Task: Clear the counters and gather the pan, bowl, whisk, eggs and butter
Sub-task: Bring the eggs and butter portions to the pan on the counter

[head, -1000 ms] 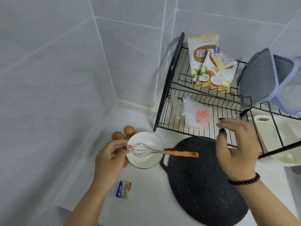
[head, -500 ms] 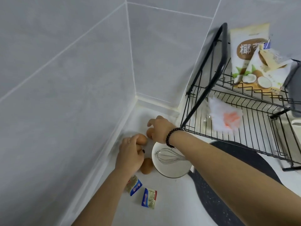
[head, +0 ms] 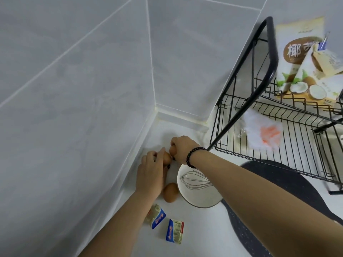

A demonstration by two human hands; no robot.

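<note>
Since a second ago: right hand [head: 181, 148] has left the air in front of the rack [head: 297, 138] and crossed over the bowl [head: 199, 199] into the corner; left hand [head: 151, 175] has let go of the bowl rim and moved onto the eggs. Over the last half second almost nothing has shifted, so both hands seem settled on their grasp.

Left hand: fingers curled round a brown egg [head: 166, 157], held at its fingertips. Right hand: closed round a second egg [head: 172, 150], only a sliver showing under the knuckles. The two held eggs touch or nearly touch; cannot tell which.

Third egg [head: 170, 192] lies free on the counter [head: 204, 234], just beside the left wrist and against the bowl's near-left side; long axis runs roughly away from the person, narrower end seemingly toward the corner.

Whisk [head: 196, 180] rests in the bowl, wires toward the left hand, handle hidden under the right forearm; long axis runs left to right. Two butter packets [head: 174, 231] lie beside the left forearm, on its right, long sides tilted. Black pan [head: 278, 210] sits under the right forearm, right of the bowl.

Judgement: pan, bowl, whisk, butter already grouped; eggs are the step in hand, probably being drawn toward the bowl
</note>
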